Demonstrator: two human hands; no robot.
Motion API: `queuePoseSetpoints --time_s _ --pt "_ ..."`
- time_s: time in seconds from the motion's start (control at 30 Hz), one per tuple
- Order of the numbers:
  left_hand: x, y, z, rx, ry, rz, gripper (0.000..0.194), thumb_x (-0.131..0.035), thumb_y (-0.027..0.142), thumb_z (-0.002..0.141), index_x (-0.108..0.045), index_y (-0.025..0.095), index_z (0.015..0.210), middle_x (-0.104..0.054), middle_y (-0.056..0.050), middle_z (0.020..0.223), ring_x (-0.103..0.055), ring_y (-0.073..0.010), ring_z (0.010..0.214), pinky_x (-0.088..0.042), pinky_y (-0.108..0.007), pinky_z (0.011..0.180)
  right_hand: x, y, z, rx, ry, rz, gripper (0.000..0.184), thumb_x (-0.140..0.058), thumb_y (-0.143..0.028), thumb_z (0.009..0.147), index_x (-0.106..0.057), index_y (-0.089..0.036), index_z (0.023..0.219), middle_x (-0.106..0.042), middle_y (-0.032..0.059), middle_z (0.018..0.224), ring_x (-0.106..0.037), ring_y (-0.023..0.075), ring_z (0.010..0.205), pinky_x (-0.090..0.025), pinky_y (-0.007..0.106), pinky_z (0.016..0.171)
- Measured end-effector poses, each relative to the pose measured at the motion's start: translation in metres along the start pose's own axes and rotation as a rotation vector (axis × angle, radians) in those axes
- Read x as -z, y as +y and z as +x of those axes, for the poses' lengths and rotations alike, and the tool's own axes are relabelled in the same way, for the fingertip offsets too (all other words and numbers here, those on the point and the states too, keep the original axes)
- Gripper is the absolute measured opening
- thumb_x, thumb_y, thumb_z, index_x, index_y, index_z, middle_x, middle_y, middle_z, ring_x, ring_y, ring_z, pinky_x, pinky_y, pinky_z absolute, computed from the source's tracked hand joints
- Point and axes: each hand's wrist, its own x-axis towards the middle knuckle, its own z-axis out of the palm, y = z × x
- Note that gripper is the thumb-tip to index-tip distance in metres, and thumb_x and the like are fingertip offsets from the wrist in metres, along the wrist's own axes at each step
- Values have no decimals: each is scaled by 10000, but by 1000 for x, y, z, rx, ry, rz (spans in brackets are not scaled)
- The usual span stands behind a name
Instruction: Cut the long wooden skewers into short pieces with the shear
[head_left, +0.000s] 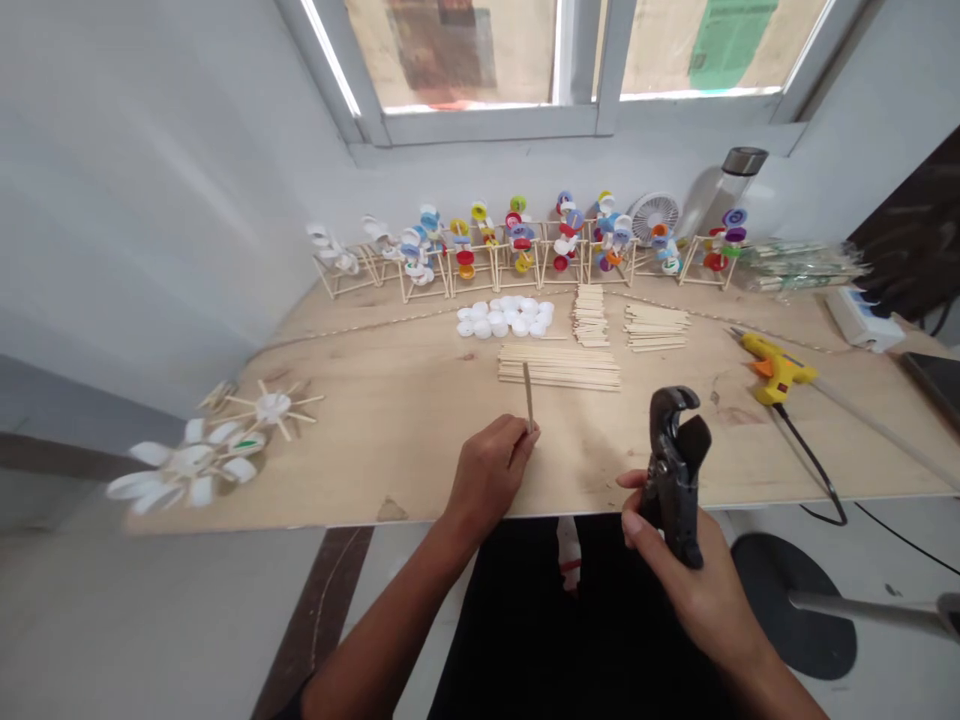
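Observation:
My left hand (491, 470) pinches a thin wooden stick (528, 390) near the table's front edge, the stick pointing away from me. In my right hand (686, 570) is a dark pipe cutter (671, 470) with a curved jaw, held up over the edge with its head pointing away; it is apart from the stick. Just beyond my left hand lies a row of long wooden sticks (559, 368). Two piles of shorter sticks, one upright pile (590, 316) and one sideways pile (657, 327), sit behind it, beside a cluster of white bottle caps (504, 317).
Small stick frames with colourful caps (521, 250) line the wall. A yellow glue gun (776, 368) with a black cord lies right. Flower-like cap pieces (191, 465) rest at left. A small fan (655, 217), a bottle (731, 190) and a power strip (865, 318) stand farther back.

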Motion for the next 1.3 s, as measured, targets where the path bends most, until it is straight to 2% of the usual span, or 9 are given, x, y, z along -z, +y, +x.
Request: queuePoseSetpoints --time_s 0.1,0.27,0.43,0.57,0.73,0.83,1.0,1.17,1.3 --pt "0 1 2 -4 -43 25 219 -404 265 868 -509 177 698 -596 -29 750 -567 -136 695 -415 -244 640 -1 9 -7 -40 -12 16 185 -493 -378 823 -522 -212 747 -600 33 929 -576 176 791 -454 253 708" --pt "1 3 5 1 -85 74 250 -379 257 870 -488 177 660 -570 -21 707 -532 -125 639 -388 -239 607 -3 18 -13 -107 -104 43 206 -475 -393 834 -512 -215 931 -549 -14 695 -556 165 658 -459 241 623" --pt "10 3 13 37 -151 4 245 -414 246 844 -453 171 614 -555 -5 657 -508 -108 601 -365 -217 578 -4 17 -17 -99 -156 3 239 -459 -394 846 -499 -218 1003 -549 -18 724 -548 156 655 -450 240 629" --pt "27 10 19 75 -334 -113 249 -422 245 835 -473 161 606 -554 8 601 -506 -97 568 -356 -199 550 -3 19 -20 -123 -213 -56 260 -458 -392 838 -502 -224 1032 -572 -2 786 -563 172 723 -448 246 651" --pt "53 29 23 92 -647 -238 243 -439 243 817 -494 149 600 -575 10 574 -522 -89 537 -360 -180 516 -4 18 -22 -160 -241 -87 280 -449 -390 838 -494 -220 1055 -582 3 785 -571 179 720 -450 257 661" --pt "65 40 26 49 -778 -185 255 -436 240 814 -486 150 580 -560 21 548 -489 -79 500 -325 -175 479 -7 16 -22 -172 -252 -96 275 -465 -375 830 -506 -214 1049 -591 10 785 -579 188 735 -449 265 669" --pt "73 54 32 -129 -858 -23 231 -460 167 775 -495 151 548 -496 38 491 -420 -68 464 -259 -189 458 -11 16 -23 -156 -289 -81 235 -475 -346 832 -527 -207 1014 -617 18 787 -590 196 763 -443 272 681" --pt "67 62 38 -264 -909 150 214 -466 129 738 -455 154 525 -485 22 505 -387 -80 469 -253 -206 470 -10 17 -26 -153 -288 -73 229 -482 -337 836 -523 -205 1019 -620 19 802 -586 191 767 -436 276 682" --pt "58 67 44 -279 -984 245 186 -471 122 713 -481 154 530 -512 -1 524 -399 -95 473 -270 -216 472 -11 20 -28 -182 -290 -36 212 -495 -310 828 -523 -203 1009 -606 7 777 -583 177 736 -435 269 670"
